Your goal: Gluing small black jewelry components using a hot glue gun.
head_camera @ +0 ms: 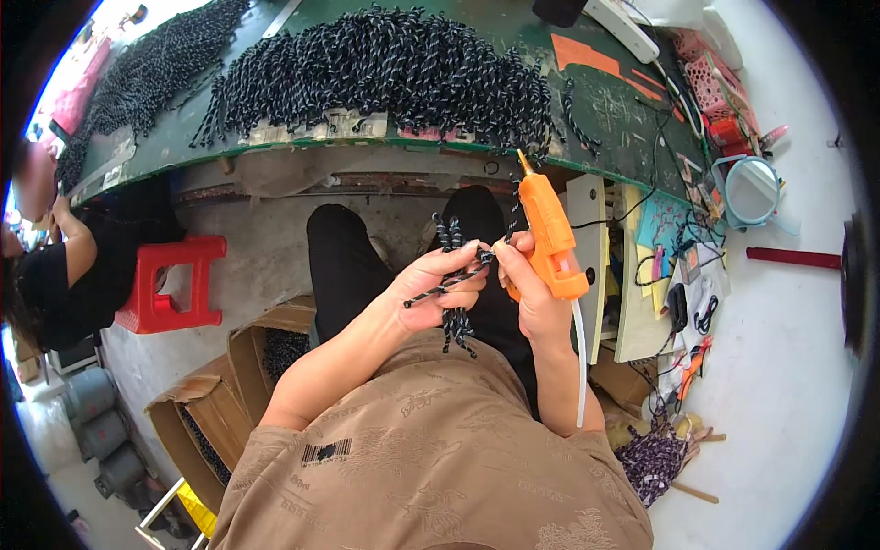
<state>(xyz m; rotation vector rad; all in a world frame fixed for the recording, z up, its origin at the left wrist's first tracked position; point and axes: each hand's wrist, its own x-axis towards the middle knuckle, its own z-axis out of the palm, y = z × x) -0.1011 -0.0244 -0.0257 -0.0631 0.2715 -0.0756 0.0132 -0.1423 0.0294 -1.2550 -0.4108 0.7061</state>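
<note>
Above my lap, my left hand (443,282) grips a small bundle of dark twisted cords (455,323) flecked with white, whose ends stick out above and below the fingers. One cord passes around the bundle, and its tail points left across my fingers. My right hand (533,289) holds an orange hot glue gun (546,223) with its nozzle pointing up towards the table edge. A white glue stick (579,364) trails from the gun's back. Between the right thumb and fingers, a thin cord end is pinched close to the bundle.
A large pile of cut cords (385,69) covers the green table (619,130) along its front edge. Left are a red plastic stool (182,285), a person's arm (79,240) and cardboard boxes (234,385) of cords. A power strip (622,31) and pink basket (708,86) lie at right.
</note>
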